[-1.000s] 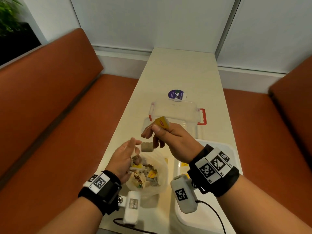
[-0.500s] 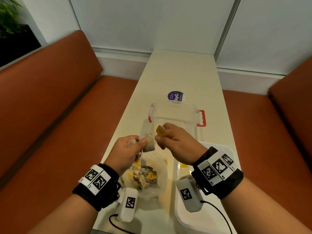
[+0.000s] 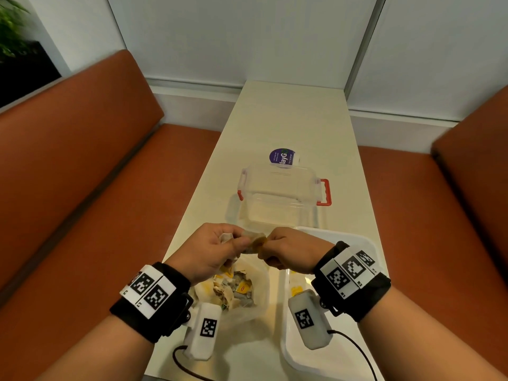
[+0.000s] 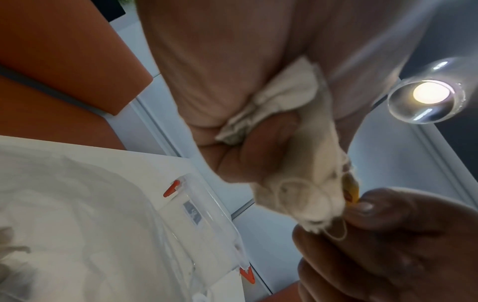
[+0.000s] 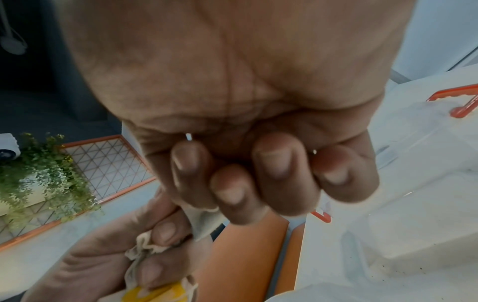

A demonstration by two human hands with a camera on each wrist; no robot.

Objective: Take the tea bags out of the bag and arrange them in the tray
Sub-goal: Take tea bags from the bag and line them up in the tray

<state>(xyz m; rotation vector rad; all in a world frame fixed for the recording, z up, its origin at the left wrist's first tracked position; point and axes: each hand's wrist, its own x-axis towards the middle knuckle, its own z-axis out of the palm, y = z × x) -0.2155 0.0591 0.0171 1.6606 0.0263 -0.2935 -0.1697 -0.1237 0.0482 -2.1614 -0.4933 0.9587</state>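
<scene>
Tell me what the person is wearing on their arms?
Each wrist has a black band with white squares bearing black checkered codes. A small white camera box, also coded, hangs under each wrist, trailing a thin black cable. No sleeves show.

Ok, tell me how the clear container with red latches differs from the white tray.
The clear container is see-through with red latches and sits farther up the table; the white tray is opaque, has no latches in view, and lies nearer, under the right hand. The container looks empty; the tray holds something yellow. Both rest on the table.
</scene>
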